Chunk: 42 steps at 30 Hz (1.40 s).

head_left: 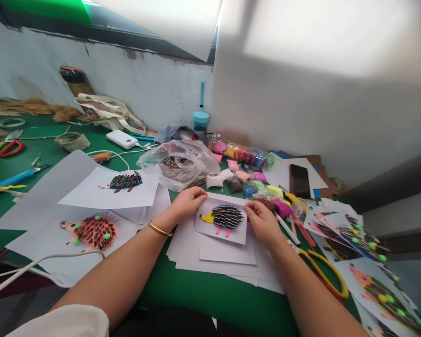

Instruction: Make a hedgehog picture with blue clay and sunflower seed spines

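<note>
A small white card (203,226) bears a hedgehog (227,217) with a yellow head, dark seed-like spines and pink feet. My left hand (189,204) pinches its upper left corner, and a gold bangle circles that wrist. At the upper right corner my right hand (263,220) grips the same card between thumb and fingers. Beneath the card lie loose white sheets (196,255) on the green table (185,290).
Left are hedgehog pictures (94,231), a blue cutter (12,180) and red-handled scissors (11,149). Beyond my hands sit a plastic bag (178,161) and clay packets (257,187). Yellow-handled scissors (328,271), a phone (299,181) and more pictures (379,292) lie right.
</note>
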{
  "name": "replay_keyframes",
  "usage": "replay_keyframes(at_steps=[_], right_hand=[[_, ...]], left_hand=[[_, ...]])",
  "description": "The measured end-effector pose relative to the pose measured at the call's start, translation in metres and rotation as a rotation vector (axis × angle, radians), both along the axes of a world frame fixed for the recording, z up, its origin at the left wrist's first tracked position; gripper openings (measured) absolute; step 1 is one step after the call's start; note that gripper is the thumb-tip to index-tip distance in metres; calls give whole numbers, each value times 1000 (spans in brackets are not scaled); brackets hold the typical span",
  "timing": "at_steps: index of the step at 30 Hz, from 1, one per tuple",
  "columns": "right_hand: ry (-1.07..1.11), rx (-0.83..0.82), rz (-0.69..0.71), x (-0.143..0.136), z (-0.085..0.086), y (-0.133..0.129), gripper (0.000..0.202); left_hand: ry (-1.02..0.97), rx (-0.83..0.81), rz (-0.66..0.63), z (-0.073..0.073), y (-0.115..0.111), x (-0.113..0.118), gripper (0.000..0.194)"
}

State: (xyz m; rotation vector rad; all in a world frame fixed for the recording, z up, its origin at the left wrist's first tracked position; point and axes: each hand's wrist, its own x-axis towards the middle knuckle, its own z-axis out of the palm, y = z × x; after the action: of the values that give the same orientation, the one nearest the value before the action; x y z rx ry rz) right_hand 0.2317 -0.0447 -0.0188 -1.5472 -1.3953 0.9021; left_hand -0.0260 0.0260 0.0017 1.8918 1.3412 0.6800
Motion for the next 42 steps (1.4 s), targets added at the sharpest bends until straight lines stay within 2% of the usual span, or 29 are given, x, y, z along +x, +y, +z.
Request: replay_keyframes(at_steps=[8, 14, 21, 28, 32, 36, 42], right_hand=[[118, -8, -45, -1, 3, 0, 30], [296, -41, -94, 3, 1, 2, 39], [415, -74, -127, 3, 2, 2, 41], [582, -107, -174, 0, 9, 0, 39], [679, -82, -143, -2, 12, -2, 37], [754, -96, -59, -4, 11, -4, 38], [700, -163, 58, -7, 16, -6, 40]], left_hand=[[-70, -127, -18, 3, -1, -2, 35], [-234, -327, -47, 8, -5, -1, 37], [-314, -450, -137, 13, -8, -1, 36], [-602, -707, -36, 5, -13, 9, 25], [-738, -757, 23, 6, -15, 11, 24], [-724, -769, 49, 10, -16, 10, 24], [-706, -750, 106, 12, -15, 11, 18]])
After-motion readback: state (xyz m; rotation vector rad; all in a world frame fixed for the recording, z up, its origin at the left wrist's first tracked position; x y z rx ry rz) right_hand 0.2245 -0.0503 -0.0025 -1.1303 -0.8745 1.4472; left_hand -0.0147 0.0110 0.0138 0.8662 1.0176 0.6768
